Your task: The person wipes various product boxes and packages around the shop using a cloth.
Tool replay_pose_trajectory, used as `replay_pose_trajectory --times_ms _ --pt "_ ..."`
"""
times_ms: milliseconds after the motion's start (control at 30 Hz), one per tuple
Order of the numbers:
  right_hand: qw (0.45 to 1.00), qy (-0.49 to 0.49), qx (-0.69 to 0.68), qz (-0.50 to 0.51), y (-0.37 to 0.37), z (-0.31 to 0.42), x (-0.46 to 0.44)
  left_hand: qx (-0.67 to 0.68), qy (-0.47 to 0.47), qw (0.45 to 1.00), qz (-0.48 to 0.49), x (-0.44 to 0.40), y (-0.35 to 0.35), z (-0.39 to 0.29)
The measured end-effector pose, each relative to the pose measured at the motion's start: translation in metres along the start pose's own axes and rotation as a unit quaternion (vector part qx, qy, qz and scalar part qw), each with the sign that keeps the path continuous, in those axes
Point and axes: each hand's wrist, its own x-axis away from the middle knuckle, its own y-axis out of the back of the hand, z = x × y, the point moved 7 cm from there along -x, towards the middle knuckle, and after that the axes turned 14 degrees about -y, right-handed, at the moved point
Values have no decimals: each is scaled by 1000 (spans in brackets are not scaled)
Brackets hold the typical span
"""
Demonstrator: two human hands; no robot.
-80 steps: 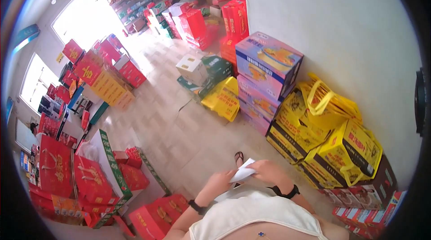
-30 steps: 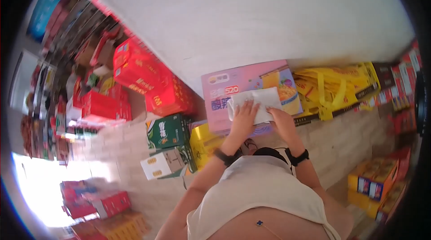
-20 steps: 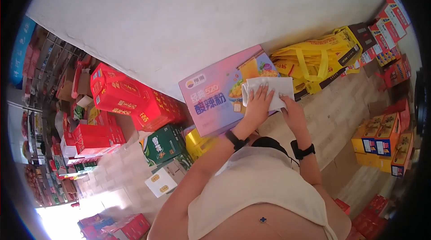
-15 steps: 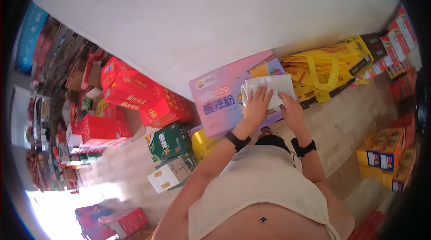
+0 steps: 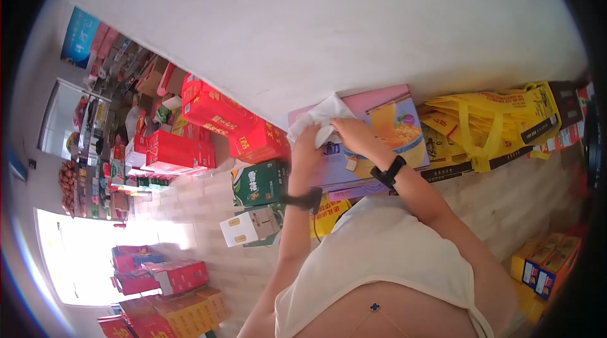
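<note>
At ten o'clock on the box [image 5: 396,131], I see right hand [image 5: 353,136], fingers bent, holding cloth [image 5: 327,112]; left hand [image 5: 307,151] touches it, closure too blurred to tell.

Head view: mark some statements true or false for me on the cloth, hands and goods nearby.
1. The white cloth lies on the noodle box. True.
2. The left hand and right hand both touch the cloth. True.
3. The cloth covers the printed noodle bowl. False: the bowl shows, right of the cloth in the picture.
4. A black wristband is on the right wrist only. False: the left wrist has one too.
5. Yellow carrier bags lie right of the box in the picture. True.
</note>
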Motion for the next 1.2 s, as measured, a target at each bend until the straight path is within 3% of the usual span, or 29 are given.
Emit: replay_pose_trajectory --times_ms 100,300,467,600,667,733,833,967,1200 --pt "999 -29 20 27 4 -10 3 -31 -7 999 21 -14 -7 -8" --pt "995 -61 57 -52 51 -51 24 17 -126 987 94 -60 -48 -41" --pt "988 -111 56 -97 111 -100 55 42 -199 977 70 -98 -87 -105" --pt "984 -135 8 -115 141 -131 74 62 -192 973 108 -114 -111 -137" --pt "988 -142 -19 -63 153 -141 81 51 -194 972 119 -114 -113 -149" --pt "981 -141 -131 25 153 -151 88 41 -194 972 128 -108 -108 -166" --pt "968 -164 -162 103 150 -168 108 18 -204 970 133 -91 -114 -179" --pt "959 -200 -102 176 160 -154 140 -10 -198 971 131 -57 -114 -204" --pt "947 -168 -94 258 165 -135 169 59 -175 974 132 -17 -110 -219"
